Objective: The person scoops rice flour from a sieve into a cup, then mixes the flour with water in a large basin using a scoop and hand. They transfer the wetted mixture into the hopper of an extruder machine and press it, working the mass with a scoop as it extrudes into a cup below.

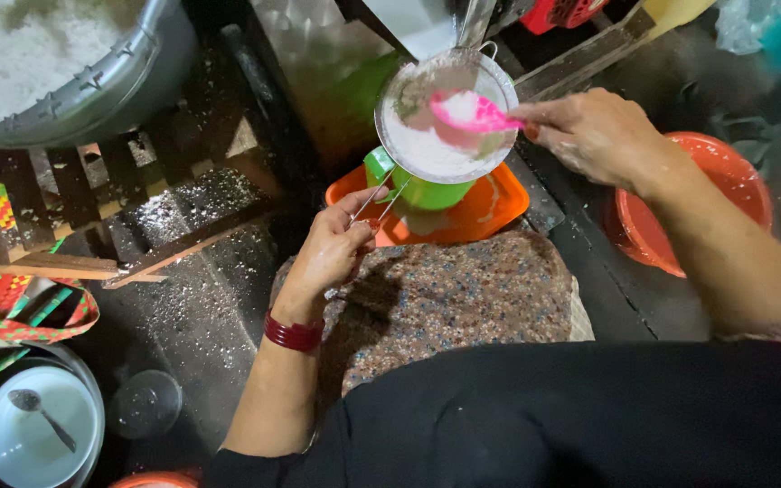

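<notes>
My left hand (336, 246) grips the thin wire handle of a round metal sieve (445, 117) that rests over a green cup (422, 188). White powder lies inside the sieve. My right hand (589, 136) holds a pink spoon (474, 113), whose bowl is in the powder. The green cup stands in an orange square tray (490, 217) just beyond my patterned lap. A dark red bangle sits on my left wrist.
A large metal pot (74, 81) of white stuff stands at the top left on a dark wooden rack (137, 199). An orange basin (734, 181) is under my right forearm. A white bowl with a spoon (38, 425) and a glass lid (145, 404) lie at bottom left.
</notes>
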